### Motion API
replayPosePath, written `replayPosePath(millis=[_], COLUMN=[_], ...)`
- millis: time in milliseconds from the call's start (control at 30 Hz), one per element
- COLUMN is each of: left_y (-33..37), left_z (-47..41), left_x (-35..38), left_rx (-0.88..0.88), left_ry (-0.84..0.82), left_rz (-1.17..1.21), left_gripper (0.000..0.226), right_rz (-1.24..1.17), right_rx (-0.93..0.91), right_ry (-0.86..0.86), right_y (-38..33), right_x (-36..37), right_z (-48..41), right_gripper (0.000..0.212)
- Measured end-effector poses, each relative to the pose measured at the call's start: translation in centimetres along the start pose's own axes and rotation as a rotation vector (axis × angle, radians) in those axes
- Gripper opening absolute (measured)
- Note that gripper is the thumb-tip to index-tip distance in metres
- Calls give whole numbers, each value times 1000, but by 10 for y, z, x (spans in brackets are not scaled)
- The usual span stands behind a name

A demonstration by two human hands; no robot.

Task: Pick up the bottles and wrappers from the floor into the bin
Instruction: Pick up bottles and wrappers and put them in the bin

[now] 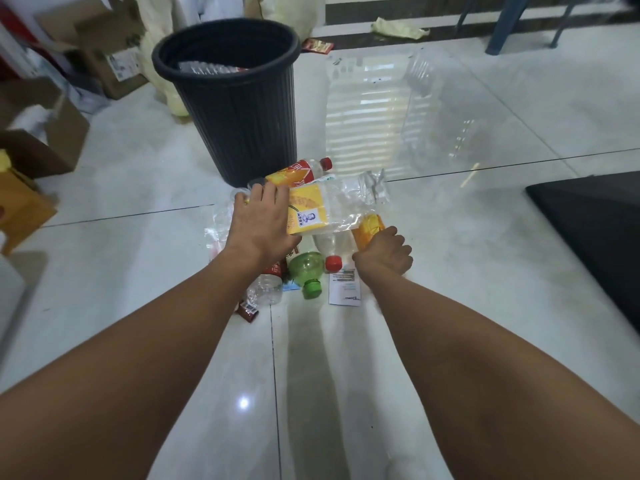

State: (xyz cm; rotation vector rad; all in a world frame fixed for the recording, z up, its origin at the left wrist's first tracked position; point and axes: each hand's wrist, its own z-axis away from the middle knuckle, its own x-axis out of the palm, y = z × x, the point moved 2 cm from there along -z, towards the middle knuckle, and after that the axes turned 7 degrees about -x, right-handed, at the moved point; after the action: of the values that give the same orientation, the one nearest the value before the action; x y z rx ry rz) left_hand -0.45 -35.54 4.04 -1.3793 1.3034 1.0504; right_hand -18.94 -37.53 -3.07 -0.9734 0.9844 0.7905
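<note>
My left grip [263, 220] clutches the yellow-labelled wrapper [332, 209] and my right grip [384, 252] holds the orange bottle [369, 228] in the near floor pile, so I should lift both clear before swinging far-left over the bin [242, 126].

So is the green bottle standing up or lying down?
Lying down. The green bottle rests on its side on the floor, cap toward the camera.

One black bin [242, 116], at least four floor bottles [327, 242], namely green bottle [306, 268], clear bottle [266, 288], far orange-labelled bottle [294, 173], near orange-labelled bottle [369, 227], one yellow-labelled wrapper [311, 209], two small red wrappers, far wrapper [317, 46] and near wrapper [247, 310].
</note>
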Motion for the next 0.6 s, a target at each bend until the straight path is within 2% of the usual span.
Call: replayPosePath(millis=[100, 233, 333, 600], left_y=[-3, -2, 7, 27], left_z=[1, 1, -2, -30], left_x=[-9, -25, -48, -133], left_rx=[4, 34, 81, 108], left_ry=[18, 39, 51, 156], left_rz=[-6, -58, -114, -157], left_gripper=[71, 72, 75, 79], right_rz=[-18, 163, 220, -79], right_rx=[-98, -375, -430, -464], right_ry=[58, 149, 133, 184], right_y=[-7, -20, -26, -41], right_x=[-13, -28, -41, -139], right_z=[3, 12, 20, 28], right_gripper=[60, 52, 44, 35])
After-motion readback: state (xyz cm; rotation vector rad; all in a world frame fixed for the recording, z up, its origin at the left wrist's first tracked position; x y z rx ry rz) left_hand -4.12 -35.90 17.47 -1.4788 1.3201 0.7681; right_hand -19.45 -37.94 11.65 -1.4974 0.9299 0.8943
